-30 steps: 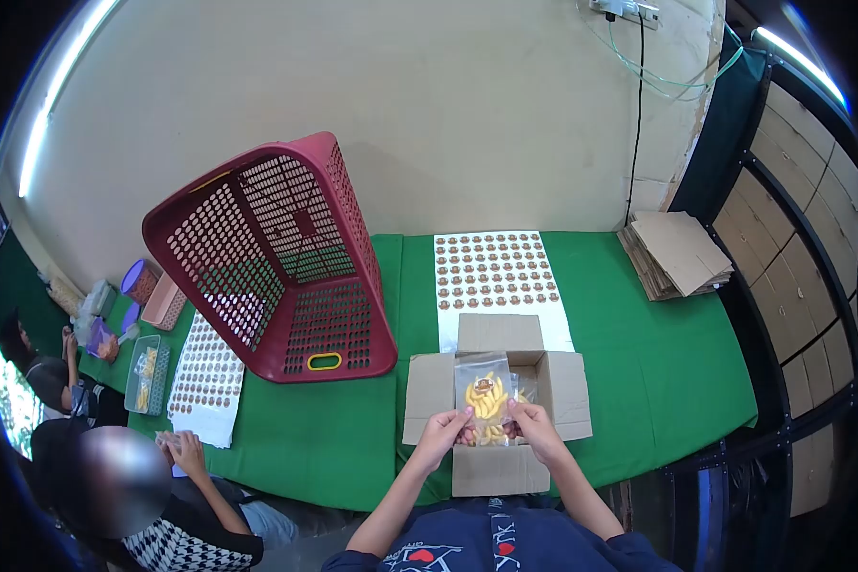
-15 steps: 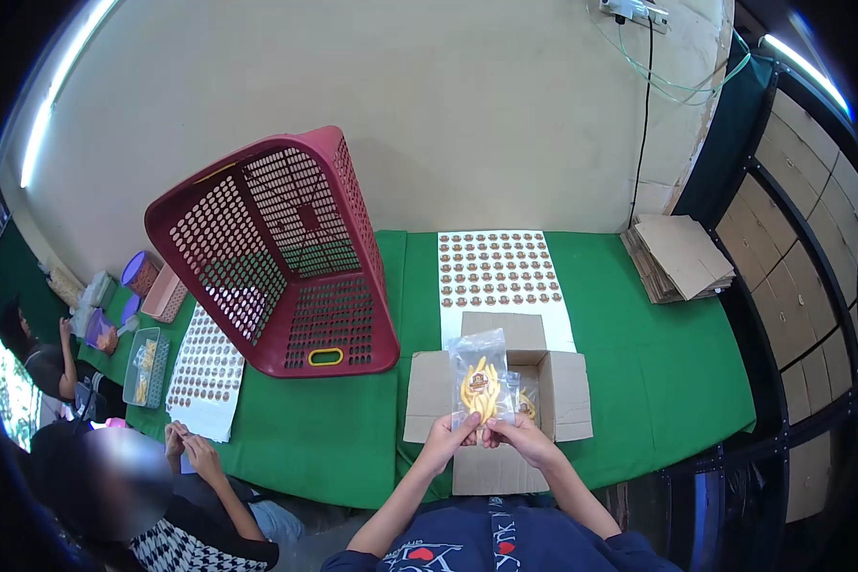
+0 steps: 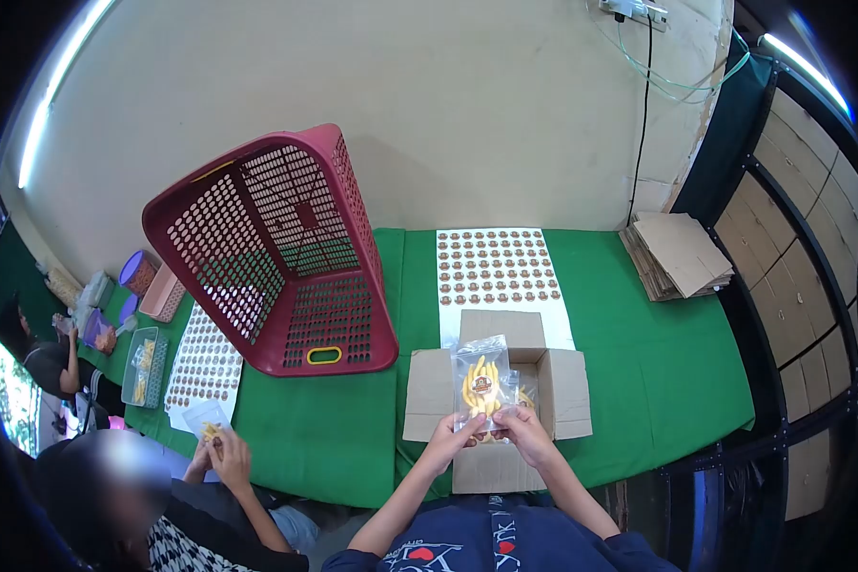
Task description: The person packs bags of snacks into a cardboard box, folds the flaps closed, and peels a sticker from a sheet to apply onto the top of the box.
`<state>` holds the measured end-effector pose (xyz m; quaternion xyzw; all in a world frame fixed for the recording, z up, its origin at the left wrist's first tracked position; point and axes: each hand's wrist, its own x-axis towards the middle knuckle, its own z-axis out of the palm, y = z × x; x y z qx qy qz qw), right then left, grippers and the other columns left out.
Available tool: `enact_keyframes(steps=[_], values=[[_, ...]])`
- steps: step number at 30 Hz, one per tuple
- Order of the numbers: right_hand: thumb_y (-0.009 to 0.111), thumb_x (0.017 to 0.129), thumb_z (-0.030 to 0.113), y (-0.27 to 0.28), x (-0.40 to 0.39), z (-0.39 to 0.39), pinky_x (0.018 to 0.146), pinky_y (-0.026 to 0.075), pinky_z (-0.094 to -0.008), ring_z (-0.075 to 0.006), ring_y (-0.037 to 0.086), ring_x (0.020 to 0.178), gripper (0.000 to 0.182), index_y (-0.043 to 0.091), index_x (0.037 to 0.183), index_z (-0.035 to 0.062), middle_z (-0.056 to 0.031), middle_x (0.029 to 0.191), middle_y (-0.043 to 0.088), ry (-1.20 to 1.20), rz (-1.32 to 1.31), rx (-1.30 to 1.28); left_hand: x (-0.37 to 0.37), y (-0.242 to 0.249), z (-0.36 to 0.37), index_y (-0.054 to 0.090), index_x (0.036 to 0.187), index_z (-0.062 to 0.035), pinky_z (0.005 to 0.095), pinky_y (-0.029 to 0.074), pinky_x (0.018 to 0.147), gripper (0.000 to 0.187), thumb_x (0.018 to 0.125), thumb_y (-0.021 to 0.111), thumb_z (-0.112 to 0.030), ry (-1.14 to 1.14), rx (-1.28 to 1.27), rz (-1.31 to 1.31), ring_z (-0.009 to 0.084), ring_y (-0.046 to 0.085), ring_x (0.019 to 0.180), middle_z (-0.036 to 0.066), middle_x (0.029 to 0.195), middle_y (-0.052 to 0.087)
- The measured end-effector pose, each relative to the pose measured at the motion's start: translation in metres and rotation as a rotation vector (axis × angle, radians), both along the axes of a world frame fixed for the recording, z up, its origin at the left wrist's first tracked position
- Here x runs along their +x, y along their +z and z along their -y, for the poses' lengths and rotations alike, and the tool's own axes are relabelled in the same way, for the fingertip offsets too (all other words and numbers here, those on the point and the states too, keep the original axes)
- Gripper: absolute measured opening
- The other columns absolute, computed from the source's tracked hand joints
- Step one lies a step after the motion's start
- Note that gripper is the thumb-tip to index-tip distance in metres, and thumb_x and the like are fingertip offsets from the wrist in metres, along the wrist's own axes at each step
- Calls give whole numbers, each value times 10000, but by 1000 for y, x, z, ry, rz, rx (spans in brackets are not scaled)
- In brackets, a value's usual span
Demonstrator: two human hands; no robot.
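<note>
Between my two hands is a clear plastic bag of yellow stick-shaped snacks (image 3: 482, 374), with a round brown sticker on its front. My left hand (image 3: 451, 439) pinches the bag's lower left corner. At the lower right, my right hand (image 3: 524, 433) pinches it too. The bag is held up over an open cardboard box (image 3: 569, 396) whose flaps are folded outward. Inside the box, partly hidden behind the held bag, another snack bag (image 3: 527, 393) shows.
A sticker sheet (image 3: 499, 272) lies behind the box. The large maroon basket (image 3: 377, 315) rests on its side to the left. Flat cardboard (image 3: 679, 253) is stacked at the right. A seated co-worker (image 3: 229, 467) at the left holds a small snack bag, near a teal basket (image 3: 153, 381).
The bag in my hands has shifted slightly and its contents have resettled; both hands keep their pinch. The seated co-worker has raised a small snack bag into view.
</note>
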<state>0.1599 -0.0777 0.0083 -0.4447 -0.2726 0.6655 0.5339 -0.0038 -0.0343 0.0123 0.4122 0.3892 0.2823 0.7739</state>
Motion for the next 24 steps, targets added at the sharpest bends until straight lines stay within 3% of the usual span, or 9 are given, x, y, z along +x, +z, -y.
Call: enact_keyframes(steps=[6, 11, 12, 14, 15, 17, 20, 23, 24], values=[[581, 853, 150, 10, 8, -2, 705, 453, -243, -83, 551, 810, 183, 570, 978, 16, -33, 894, 599, 21, 286, 39, -4, -5, -3, 608, 942, -39, 207, 436, 628, 247, 847, 611, -266, -68, 183, 9, 54, 537, 698, -3, 800, 601], [584, 841, 97, 6, 32, -7, 726, 453, -219, -90, 557, 821, 182, 555, 1001, 14, -33, 904, 599, -169, 189, 113, 12, -20, 3, 600, 927, 21, 231, 443, 620, 353, 824, 633, -315, -185, 375, -97, 74, 529, 658, 6, 726, 591], [581, 841, 91, 8, 36, -9, 728, 453, -216, -91, 559, 817, 174, 555, 996, 15, -35, 899, 600, -214, 204, 115, 13, -15, 0, 553, 1044, 27, 282, 460, 747, 425, 816, 631, -323, -278, 425, -348, 162, 584, 808, 102, 861, 612], [599, 820, 72, -6, 50, -10, 714, 458, -217, -97, 568, 794, 178, 551, 977, 3, -48, 869, 604, -339, 319, 119, 20, -31, 2, 492, 1130, 19, 308, 430, 840, 487, 806, 629, -318, -178, 802, -466, 239, 554, 949, 162, 1002, 571], [604, 812, 67, -22, 61, -10, 707, 462, -222, -99, 570, 791, 191, 544, 979, -4, -53, 863, 606, -335, 491, 98, 24, -42, 1, 461, 1173, 15, 321, 416, 887, 525, 801, 628, -316, -121, 991, -522, 277, 539, 1020, 192, 1072, 551], [615, 796, 57, -57, 78, -8, 694, 468, -234, -104, 574, 784, 218, 530, 982, -18, -64, 852, 609, -320, 831, 56, 32, -66, -7, 403, 1231, 1, 395, 351, 958, 592, 786, 628, -319, -175, 1043, -577, 328, 414, 1158, 211, 1221, 435], [619, 774, 42, -102, 76, -5, 682, 477, -274, -166, 599, 770, 307, 487, 1042, -32, -101, 808, 614, -314, 920, 7, 44, -79, -9, 366, 1279, -20, 498, 282, 1000, 660, 765, 634, -334, -295, 1119, -812, 362, 286, 1267, 195, 1355, 313], [610, 763, 26, -77, 50, -3, 708, 481, -329, -254, 605, 821, 407, 436, 1126, -36, -173, 861, 597, -339, 1112, -68, 52, -96, -14, 368, 1306, -67, 573, 218, 1004, 678, 754, 637, -353, -378, 1082, -897, 365, 188, 1313, 168, 1416, 222], [609, 741, 18, -78, 44, -4, 829, 443, -394, -370, 532, 988, 515, 380, 1200, -38, -254, 1038, 516, -411, 1187, 96, 53, -96, -16, 371, 1314, -87, 594, 195, 1005, 679, 752, 637, -359, -397, 1050, -892, 365, 155, 1326, 161, 1432, 193]])
